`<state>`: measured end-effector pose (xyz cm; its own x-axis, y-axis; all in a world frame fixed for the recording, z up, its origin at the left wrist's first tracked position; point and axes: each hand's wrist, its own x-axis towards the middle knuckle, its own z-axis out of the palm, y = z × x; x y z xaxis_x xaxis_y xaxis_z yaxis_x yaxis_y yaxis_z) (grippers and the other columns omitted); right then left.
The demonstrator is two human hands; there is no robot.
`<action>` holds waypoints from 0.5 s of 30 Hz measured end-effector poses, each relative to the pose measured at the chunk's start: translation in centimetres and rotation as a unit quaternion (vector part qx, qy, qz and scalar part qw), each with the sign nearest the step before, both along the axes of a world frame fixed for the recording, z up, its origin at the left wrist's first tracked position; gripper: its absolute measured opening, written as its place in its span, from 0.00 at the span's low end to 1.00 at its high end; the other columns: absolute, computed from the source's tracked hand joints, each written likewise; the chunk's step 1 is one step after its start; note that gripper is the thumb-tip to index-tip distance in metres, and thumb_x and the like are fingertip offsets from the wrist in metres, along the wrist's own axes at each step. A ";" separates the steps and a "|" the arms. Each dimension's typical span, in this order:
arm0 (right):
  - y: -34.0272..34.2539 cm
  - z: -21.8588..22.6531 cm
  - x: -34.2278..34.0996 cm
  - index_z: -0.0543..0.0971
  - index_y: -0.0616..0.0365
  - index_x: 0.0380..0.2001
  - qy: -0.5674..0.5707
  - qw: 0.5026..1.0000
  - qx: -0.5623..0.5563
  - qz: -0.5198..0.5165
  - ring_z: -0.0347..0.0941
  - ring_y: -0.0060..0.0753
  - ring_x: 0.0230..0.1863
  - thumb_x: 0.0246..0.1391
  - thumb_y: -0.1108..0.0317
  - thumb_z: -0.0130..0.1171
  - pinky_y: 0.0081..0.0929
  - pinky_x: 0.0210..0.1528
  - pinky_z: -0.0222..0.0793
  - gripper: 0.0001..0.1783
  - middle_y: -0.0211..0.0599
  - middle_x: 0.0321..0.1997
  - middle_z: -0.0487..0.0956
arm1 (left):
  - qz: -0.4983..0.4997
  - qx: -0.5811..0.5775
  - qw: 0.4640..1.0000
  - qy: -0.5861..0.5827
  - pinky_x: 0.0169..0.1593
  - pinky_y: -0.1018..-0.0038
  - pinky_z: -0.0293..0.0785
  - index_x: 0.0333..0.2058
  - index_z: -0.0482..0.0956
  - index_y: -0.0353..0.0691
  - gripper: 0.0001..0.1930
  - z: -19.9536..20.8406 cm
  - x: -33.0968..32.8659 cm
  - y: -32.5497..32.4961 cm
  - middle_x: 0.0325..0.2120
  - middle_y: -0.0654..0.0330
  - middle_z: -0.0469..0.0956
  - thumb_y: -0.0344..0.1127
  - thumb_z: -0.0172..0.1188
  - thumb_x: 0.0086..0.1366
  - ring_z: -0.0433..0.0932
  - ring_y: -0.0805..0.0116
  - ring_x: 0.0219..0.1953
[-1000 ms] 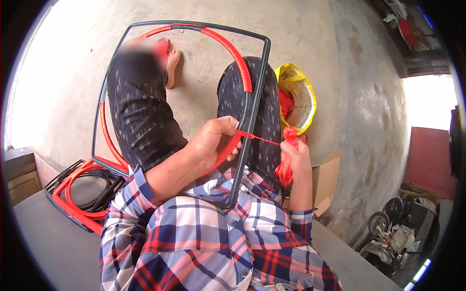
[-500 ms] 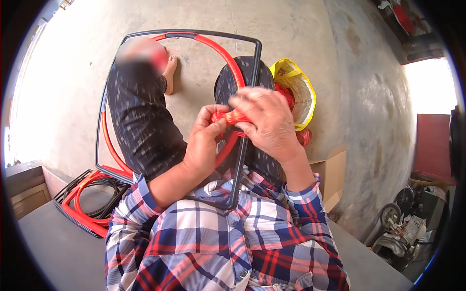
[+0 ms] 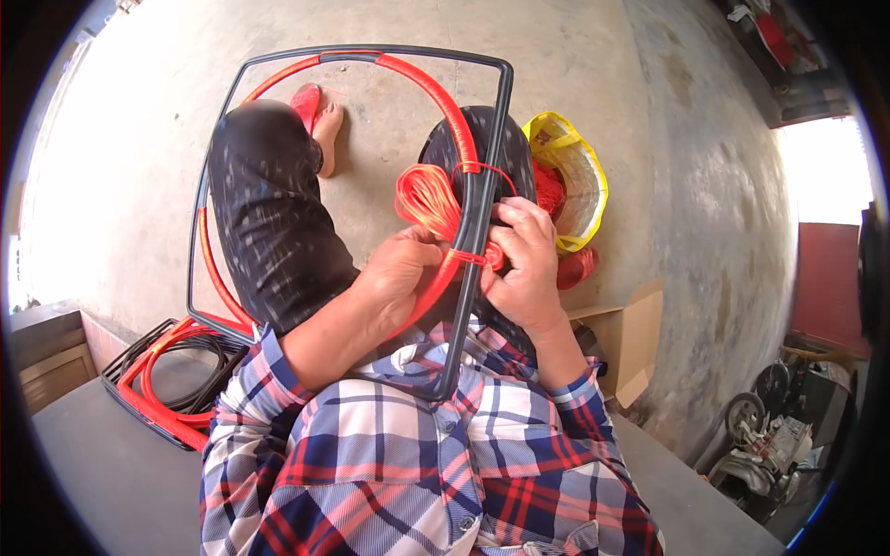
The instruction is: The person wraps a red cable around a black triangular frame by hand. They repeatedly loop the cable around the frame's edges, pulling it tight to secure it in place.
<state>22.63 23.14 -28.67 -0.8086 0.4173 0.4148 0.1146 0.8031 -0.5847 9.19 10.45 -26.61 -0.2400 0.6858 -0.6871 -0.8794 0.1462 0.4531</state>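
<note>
A rectangular black frame (image 3: 371, 48) lies across my lap, with a hoop wrapped in red (image 3: 428, 85) inside it. Where hoop and frame side meet, a looped hank of orange-red cord (image 3: 426, 196) runs behind them. Its looped part shows on the left, a short end on the right. Cord turns bind hoop and frame there. My left hand (image 3: 397, 278) is closed, thumb and fingers pinching at the hank's lower side. On the frame's other side, my right hand (image 3: 528, 273) closes on the hank's short end; its fingertips are partly hidden.
A yellow-rimmed bag (image 3: 589, 190) with red cord stands beyond my right knee. Below it is an opened cardboard box (image 3: 638, 347). More red and black hoops (image 3: 153, 389) lie on the grey bench (image 3: 93, 454) at left. Machine parts (image 3: 769, 449) sit at far right.
My hands have moved down and apart, one on each side of the frame. The cord hank, earlier mostly covered by my hands above the frame, now lies behind it with its loops showing.
</note>
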 end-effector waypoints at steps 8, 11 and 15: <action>4.8 1.5 8.2 0.71 0.55 0.35 0.318 0.726 -0.604 0.085 0.73 0.45 0.47 0.44 0.61 0.60 0.52 0.59 0.63 0.16 0.47 0.42 0.78 | -0.041 0.033 0.998 -0.015 0.32 0.73 0.78 0.44 0.72 0.33 0.09 -0.9 -0.6 -0.6 0.29 0.57 0.79 0.26 0.46 0.67 0.78 0.69 0.26; 7.0 3.1 11.8 0.70 0.56 0.38 0.390 0.653 -0.628 0.165 0.69 0.37 0.35 0.50 0.59 0.61 0.46 0.49 0.67 0.17 0.39 0.30 0.73 | -0.031 0.029 0.999 0.005 0.27 0.73 0.76 0.46 0.71 0.36 0.11 -0.2 -0.6 -0.4 0.29 0.58 0.78 0.26 0.46 0.66 0.77 0.68 0.23; 6.2 4.1 11.1 0.73 0.60 0.49 0.391 0.650 -0.650 0.043 0.69 0.31 0.32 0.56 0.65 0.60 0.34 0.42 0.72 0.19 0.37 0.32 0.71 | -0.041 0.041 0.998 0.006 0.26 0.75 0.75 0.47 0.72 0.40 0.12 -0.2 -0.7 -0.3 0.29 0.59 0.79 0.26 0.47 0.66 0.77 0.70 0.23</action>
<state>33.72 29.34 -24.57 -0.6060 0.7936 0.0554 -0.6387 -0.4438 -0.6285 8.46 10.12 -26.76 -0.1887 0.7566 -0.6260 -0.8607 0.1795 0.4764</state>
